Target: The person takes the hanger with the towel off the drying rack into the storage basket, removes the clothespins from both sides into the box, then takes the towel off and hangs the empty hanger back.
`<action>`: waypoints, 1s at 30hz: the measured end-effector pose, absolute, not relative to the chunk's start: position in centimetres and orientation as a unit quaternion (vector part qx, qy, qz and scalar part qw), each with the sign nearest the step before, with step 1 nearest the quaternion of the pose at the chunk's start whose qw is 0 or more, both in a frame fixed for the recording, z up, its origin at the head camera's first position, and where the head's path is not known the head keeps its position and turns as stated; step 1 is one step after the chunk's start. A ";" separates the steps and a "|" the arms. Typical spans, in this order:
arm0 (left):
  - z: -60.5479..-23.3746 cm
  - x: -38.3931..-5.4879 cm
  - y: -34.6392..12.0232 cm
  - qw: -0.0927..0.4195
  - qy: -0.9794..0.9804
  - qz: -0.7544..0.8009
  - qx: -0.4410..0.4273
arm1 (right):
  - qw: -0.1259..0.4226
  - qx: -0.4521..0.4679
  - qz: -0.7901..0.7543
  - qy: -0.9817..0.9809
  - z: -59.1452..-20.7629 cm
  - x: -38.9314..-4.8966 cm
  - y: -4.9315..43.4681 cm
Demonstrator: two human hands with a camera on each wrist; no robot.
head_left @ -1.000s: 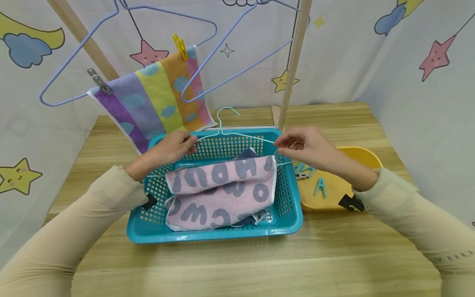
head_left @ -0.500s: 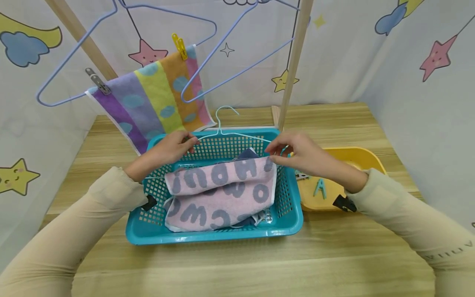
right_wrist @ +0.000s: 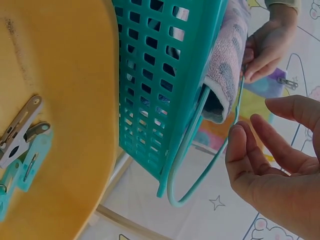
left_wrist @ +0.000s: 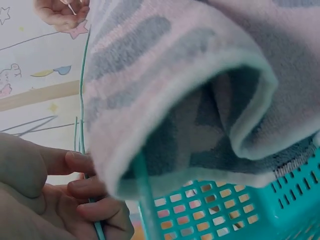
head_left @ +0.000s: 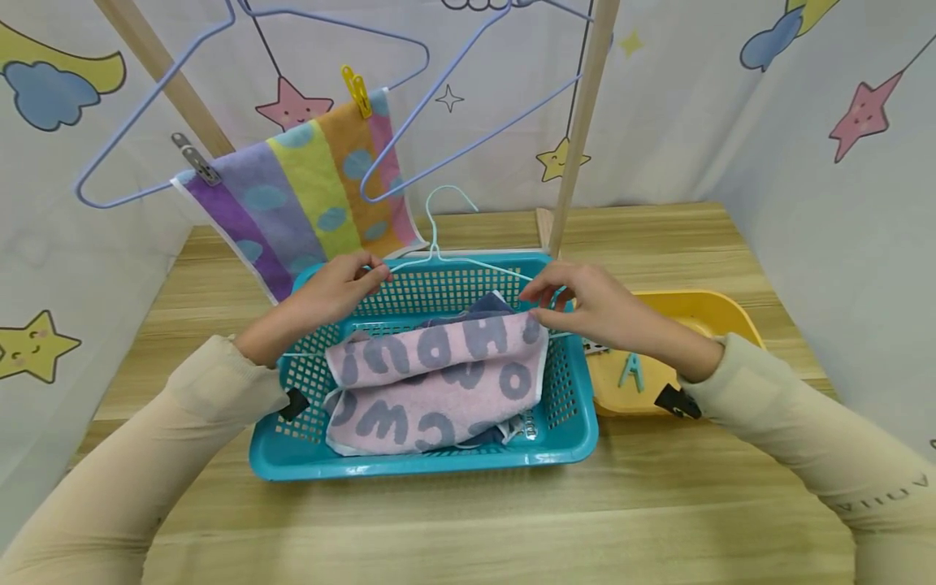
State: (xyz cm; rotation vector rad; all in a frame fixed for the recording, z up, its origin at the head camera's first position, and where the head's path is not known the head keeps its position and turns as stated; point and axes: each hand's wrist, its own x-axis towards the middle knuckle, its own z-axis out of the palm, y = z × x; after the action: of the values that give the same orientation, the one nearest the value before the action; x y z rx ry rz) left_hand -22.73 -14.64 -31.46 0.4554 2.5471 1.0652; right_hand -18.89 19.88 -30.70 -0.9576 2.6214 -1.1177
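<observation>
A light green wire hanger [head_left: 435,249] is threaded through a folded pink towel [head_left: 439,390] with grey letters, which lies over the blue basket [head_left: 424,470]. My left hand [head_left: 322,292] grips the hanger's left arm; in the left wrist view its fingers [left_wrist: 102,207] curl round the wire. On the other side, my right hand [head_left: 585,301] is at the hanger's right arm and the towel's upper right corner. The right wrist view has its fingertips [right_wrist: 239,131] against the wire, the hand loosely spread. The hanger's lower bar pokes out at both ends of the towel.
Right of the basket stands a yellow tray [head_left: 724,313] with several clothespins [head_left: 631,371]. Behind, a striped towel [head_left: 292,195] hangs clipped to a purple hanger [head_left: 127,122]. Another purple hanger [head_left: 475,154] hangs near a wooden post [head_left: 578,138]. Dark cloth [head_left: 488,305] lies inside the basket.
My right hand has moved left along the hanger to the towel's corner. The hanger's hook has risen, and the towel's upper right corner has shifted slightly right. My left hand has stayed at the left arm.
</observation>
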 end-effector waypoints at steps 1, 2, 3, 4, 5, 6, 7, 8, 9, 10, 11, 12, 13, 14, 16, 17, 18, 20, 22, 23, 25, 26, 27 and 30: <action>-31.4 -22.6 -14.6 0.170 0.896 0.376 0.161 | 0.068 -0.317 -0.372 0.870 -30.7 -18.9 19.9; -31.3 -22.6 -14.7 0.169 0.895 0.379 0.162 | 0.067 -0.316 -0.373 0.870 -30.7 -18.8 19.9; -31.2 -22.5 -14.7 0.169 0.894 0.382 0.164 | 0.066 -0.315 -0.373 0.870 -30.6 -18.8 19.9; -31.1 -22.4 -14.7 0.168 0.892 0.386 0.165 | 0.065 -0.316 -0.374 0.870 -30.6 -18.8 19.9; -31.0 -22.3 -14.8 0.168 0.890 0.389 0.166 | 0.063 -0.317 -0.373 0.870 -30.6 -18.7 19.9; -30.9 -22.2 -14.9 0.168 0.889 0.393 0.165 | 0.062 -0.318 -0.373 0.869 -30.6 -18.7 19.9; -30.8 -22.1 -14.9 0.169 0.887 0.397 0.164 | 0.061 -0.320 -0.373 0.869 -30.6 -18.7 19.9; -30.7 -22.0 -15.0 0.170 0.885 0.402 0.164 | 0.059 -0.322 -0.372 0.869 -30.6 -18.7 19.9; -30.5 -21.9 -15.0 0.172 0.882 0.407 0.164 | 0.058 -0.324 -0.372 0.868 -30.6 -18.7 19.9; -30.5 -21.8 -15.1 0.174 0.879 0.412 0.165 | 0.057 -0.326 -0.373 0.867 -30.6 -18.7 19.9; -30.4 -21.7 -15.1 0.176 0.876 0.417 0.166 | 0.056 -0.327 -0.373 0.867 -30.6 -18.7 19.9; -30.3 -21.7 -15.2 0.179 0.873 0.422 0.168 | 0.056 -0.328 -0.373 0.866 -30.6 -18.7 19.9; -30.2 -21.6 -15.2 0.182 0.869 0.427 0.172 | 0.056 -0.329 -0.373 0.866 -30.6 -18.6 19.9; -30.1 -21.6 -15.2 0.184 0.866 0.432 0.174 | 0.054 -0.330 -0.373 0.866 -30.6 -18.6 19.9; -30.1 -21.5 -15.3 0.189 0.860 0.439 0.179 | 0.051 -0.333 -0.371 0.865 -30.5 -18.6 19.8; -30.0 -21.5 -15.4 0.190 0.858 0.441 0.181 | 0.048 -0.335 -0.370 0.865 -30.5 -18.5 19.8; -30.0 -21.4 -15.4 0.191 0.856 0.444 0.183 | 0.046 -0.338 -0.368 0.865 -30.4 -18.4 19.8; -29.9 -21.4 -15.4 0.192 0.853 0.447 0.188 | 0.039 -0.346 -0.364 0.864 -30.4 -18.3 19.7; -29.9 -21.4 -15.4 0.196 0.847 0.454 0.193 | 0.033 -0.357 -0.356 0.863 -30.3 -18.1 19.5; -29.8 -21.3 -15.4 0.197 0.845 0.457 0.195 | 0.030 -0.362 -0.352 0.863 -30.2 -17.9 19.5; -29.8 -21.2 -15.3 0.200 0.840 0.463 0.199 | 0.028 -0.367 -0.343 0.864 -30.2 -17.7 19.3; -29.7 -21.2 -15.3 0.201 0.838 0.465 0.200 | 0.029 -0.369 -0.339 0.865 -30.1 -17.6 19.2; -29.7 -21.1 -15.3 0.204 0.836 0.469 0.200 | 0.030 -0.369 -0.336 0.866 -30.1 -17.5 19.2; -29.7 -21.0 -15.1 0.209 0.833 0.472 0.200 | 0.041 -0.366 -0.330 0.869 -30.1 -17.3 19.0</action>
State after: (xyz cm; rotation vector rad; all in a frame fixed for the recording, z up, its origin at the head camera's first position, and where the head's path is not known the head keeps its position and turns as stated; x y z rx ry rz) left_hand -21.00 -15.13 -29.68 0.5555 2.3182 1.3123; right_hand -17.32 19.00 -30.11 -1.1205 2.6627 -1.0097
